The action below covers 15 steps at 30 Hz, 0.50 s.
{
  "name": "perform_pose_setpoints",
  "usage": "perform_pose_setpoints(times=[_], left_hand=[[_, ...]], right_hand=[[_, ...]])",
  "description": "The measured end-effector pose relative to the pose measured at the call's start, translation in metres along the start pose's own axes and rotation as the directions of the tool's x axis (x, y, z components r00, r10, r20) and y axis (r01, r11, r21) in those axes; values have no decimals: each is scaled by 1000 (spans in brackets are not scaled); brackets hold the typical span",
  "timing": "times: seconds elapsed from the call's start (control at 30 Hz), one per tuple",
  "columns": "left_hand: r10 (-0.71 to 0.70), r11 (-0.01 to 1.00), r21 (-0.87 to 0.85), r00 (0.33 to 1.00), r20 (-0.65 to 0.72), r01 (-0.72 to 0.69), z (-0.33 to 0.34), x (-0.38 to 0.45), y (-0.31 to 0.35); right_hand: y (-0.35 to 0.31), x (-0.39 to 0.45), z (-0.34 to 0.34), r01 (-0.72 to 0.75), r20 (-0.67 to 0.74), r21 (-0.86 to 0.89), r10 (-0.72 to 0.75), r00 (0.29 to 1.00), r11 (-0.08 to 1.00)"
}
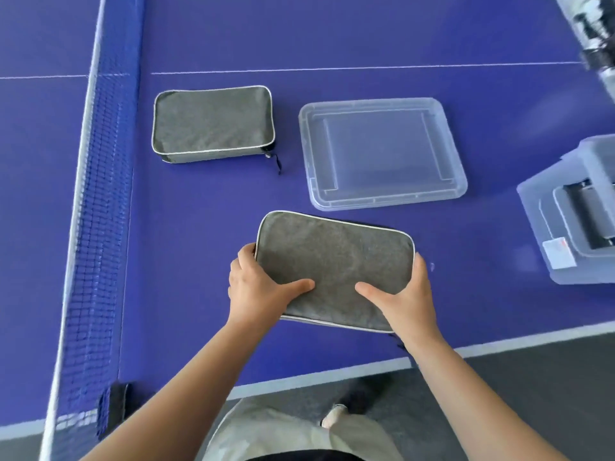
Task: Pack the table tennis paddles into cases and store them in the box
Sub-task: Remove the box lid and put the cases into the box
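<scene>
Box (575, 207): cut off by right edge, contents unclear; blurred object (595, 31) top right, unidentifiable; near case (332, 271): contents hidden, zip unseen; left fingers (244, 257) partly hidden behind its edge.

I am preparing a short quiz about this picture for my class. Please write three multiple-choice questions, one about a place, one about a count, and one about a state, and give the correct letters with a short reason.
1. Where does the clear lid lie?
A. on the box
B. flat on the table, right of the far case
C. on the floor

2. How many grey cases are in view?
A. one
B. two
C. four

3. How is the near case held?
A. by both hands at its two ends
B. by one hand only
C. by no hand

Answers:
1 B: it lies on the table beside the far case.
2 B: one far, one near.
3 A: the left hand and the right hand grip its ends.
</scene>
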<state>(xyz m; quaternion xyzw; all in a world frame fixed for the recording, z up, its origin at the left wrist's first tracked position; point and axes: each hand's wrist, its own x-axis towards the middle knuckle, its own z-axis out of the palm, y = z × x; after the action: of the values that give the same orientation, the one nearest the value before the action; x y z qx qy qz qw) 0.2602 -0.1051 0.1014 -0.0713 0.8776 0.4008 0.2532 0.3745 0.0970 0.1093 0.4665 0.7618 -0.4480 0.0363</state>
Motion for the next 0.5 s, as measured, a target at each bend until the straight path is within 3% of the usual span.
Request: perform_pose_setpoints(times=[0.5], left_hand=[[262,961,41,946,191,-274,212,-190,119]], right_hand=[[171,-58,-275,-17,-256,188,66,964,982]])
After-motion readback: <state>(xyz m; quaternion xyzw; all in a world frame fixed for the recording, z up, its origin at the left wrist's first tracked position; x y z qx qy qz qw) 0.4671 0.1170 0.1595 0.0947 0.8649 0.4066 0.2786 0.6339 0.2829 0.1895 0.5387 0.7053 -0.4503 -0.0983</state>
